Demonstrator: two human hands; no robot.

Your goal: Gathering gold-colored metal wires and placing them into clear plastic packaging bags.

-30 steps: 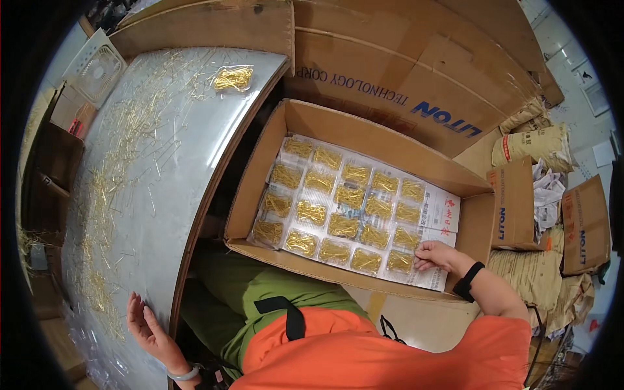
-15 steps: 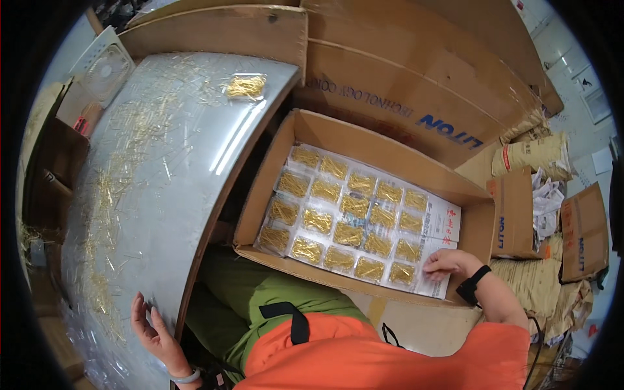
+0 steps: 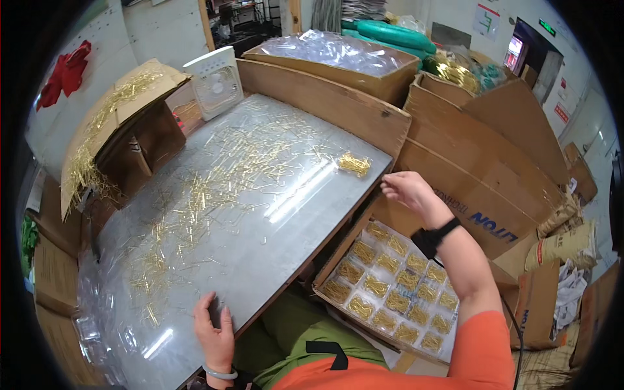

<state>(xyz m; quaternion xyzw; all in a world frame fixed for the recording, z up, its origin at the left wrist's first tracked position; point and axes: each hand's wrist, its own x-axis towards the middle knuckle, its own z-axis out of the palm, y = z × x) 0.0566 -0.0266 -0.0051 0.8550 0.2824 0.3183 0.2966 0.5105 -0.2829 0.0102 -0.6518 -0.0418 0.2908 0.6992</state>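
Note:
Thin gold-coloured wire pieces [image 3: 201, 188] lie scattered over the grey tabletop [image 3: 240, 260]. A small bundle of them [image 3: 354, 165], apparently in a clear bag, sits near the table's far right corner. Just right of this bundle and apart from it is my right hand [image 3: 408, 190], its fingers curled together with nothing visible in them. My left hand [image 3: 216, 335] rests by the table's near edge, thumb and fingers apart, holding nothing. Below my right arm, a cardboard box [image 3: 322, 287] holds rows of clear bags of gold wire pieces [image 3: 376, 286] lying flat on printed paper.
A wooden board [image 3: 325, 97] borders the table's far side. A white fan [image 3: 218, 84] stands at the back left, beside a cardboard piece heaped with gold wire [image 3: 123, 97]. Behind is a carton of clear bags [image 3: 331, 52]. Large cardboard [image 3: 468, 156] rises at the right.
My right hand has moved from the box's near right corner up to beside the bundle on the table. The view has swung up and left. My left hand stays by the table edge.

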